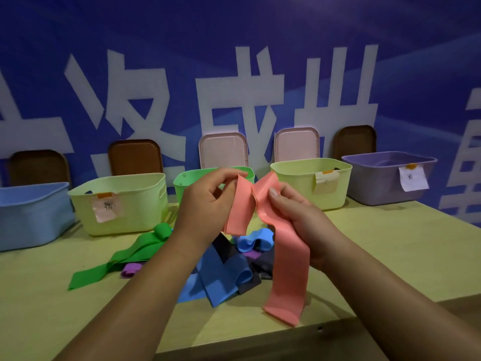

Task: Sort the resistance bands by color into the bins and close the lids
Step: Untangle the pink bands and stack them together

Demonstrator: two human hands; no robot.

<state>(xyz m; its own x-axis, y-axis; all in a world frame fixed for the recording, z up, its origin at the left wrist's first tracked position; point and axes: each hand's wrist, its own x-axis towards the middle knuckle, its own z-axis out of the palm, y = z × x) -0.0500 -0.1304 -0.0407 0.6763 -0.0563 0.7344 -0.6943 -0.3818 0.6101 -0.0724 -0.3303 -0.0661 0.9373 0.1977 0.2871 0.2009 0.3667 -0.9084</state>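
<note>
Pink band (289, 269): left grip (205, 201), right grip (299, 217)

open bins (117, 204) behind, band pile (221, 274) (tangled) — central

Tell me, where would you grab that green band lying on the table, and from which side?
I'd pinch the green band at its curled-up end beside the yellow bin, coming from above. That end stands off the table as a loop, so it can be pinched across; the long tail lies flat, leaving little to catch.
</note>
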